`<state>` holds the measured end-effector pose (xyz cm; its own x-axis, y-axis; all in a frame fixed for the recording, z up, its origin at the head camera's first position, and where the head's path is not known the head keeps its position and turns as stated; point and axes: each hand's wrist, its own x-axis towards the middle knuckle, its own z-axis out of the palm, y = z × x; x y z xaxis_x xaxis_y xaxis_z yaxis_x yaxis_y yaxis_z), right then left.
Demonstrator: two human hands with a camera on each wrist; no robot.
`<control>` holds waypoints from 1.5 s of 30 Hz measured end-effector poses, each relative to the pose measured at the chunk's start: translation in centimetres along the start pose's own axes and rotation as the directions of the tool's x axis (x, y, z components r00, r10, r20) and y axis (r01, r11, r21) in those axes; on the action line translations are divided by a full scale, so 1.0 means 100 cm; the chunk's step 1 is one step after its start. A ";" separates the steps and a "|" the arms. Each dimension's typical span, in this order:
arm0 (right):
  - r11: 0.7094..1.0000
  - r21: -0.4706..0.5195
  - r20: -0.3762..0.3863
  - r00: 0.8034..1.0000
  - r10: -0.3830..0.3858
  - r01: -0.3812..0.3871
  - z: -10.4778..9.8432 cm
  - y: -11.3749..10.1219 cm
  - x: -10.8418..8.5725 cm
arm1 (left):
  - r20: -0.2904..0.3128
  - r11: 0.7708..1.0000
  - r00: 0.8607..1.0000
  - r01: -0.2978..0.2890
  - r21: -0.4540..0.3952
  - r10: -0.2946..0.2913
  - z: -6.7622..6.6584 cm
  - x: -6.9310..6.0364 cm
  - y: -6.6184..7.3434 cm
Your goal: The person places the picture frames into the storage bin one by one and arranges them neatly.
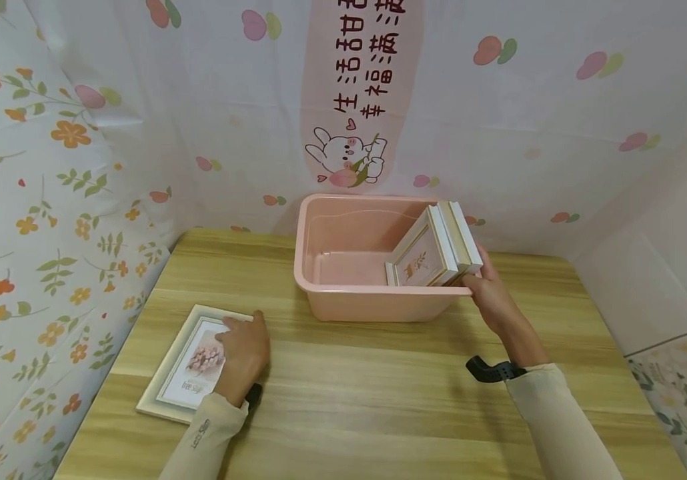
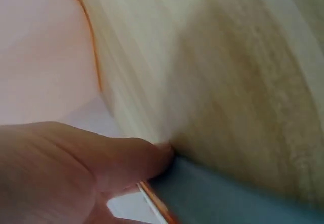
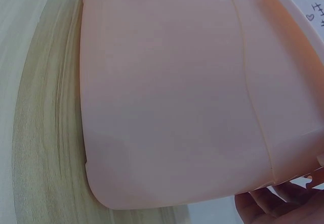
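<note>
A cream picture frame [image 1: 169, 373] with a pink-tree print lies flat at the table's left. My left hand [image 1: 244, 353] holds its right edge between thumb and fingers; in the left wrist view the thumb [image 2: 126, 158] presses against a dark grey-blue edge. Beyond it stands a pink plastic bin [image 1: 373, 305]. Several white picture frames [image 1: 424, 257] lean together against its right inner end, the nearest with a gold inner border and a small print. My right hand [image 1: 493, 293] grips the bin's right rim beside these frames. Its fingers [image 3: 271, 204] are partly hidden by the bin wall.
The wood-grain table [image 1: 343, 400] carries the bin near its back edge. A white printed cloth [image 1: 229, 120] hangs close behind, and a floral cloth [image 1: 61, 267] borders the left. A pale panel [image 1: 667, 233] runs along the right side.
</note>
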<state>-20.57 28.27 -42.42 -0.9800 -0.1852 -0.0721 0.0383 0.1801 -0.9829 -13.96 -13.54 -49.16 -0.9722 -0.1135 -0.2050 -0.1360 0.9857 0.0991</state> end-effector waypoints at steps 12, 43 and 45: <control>1.000 0.003 -0.003 1.000 -0.011 0.011 0.000 -0.001 0.002 | -0.184 1.000 0.983 0.001 -0.003 -0.002 0.011 0.017 -0.001; 1.000 -0.009 -0.014 1.000 -0.012 0.012 0.000 0.001 0.000 | 0.067 0.963 0.981 -0.165 -0.213 0.182 -0.023 0.023 -0.033; 1.000 -0.013 -0.014 1.000 -0.015 0.015 0.000 0.001 0.000 | 0.075 0.956 0.979 -0.165 -0.243 0.188 -0.030 0.023 -0.035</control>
<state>-20.58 28.31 -42.53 -0.9832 -0.1739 -0.0550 0.0213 0.1897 -0.9816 -16.30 -17.58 -47.04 -0.9632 0.0835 -0.2554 -0.0162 0.9307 0.3654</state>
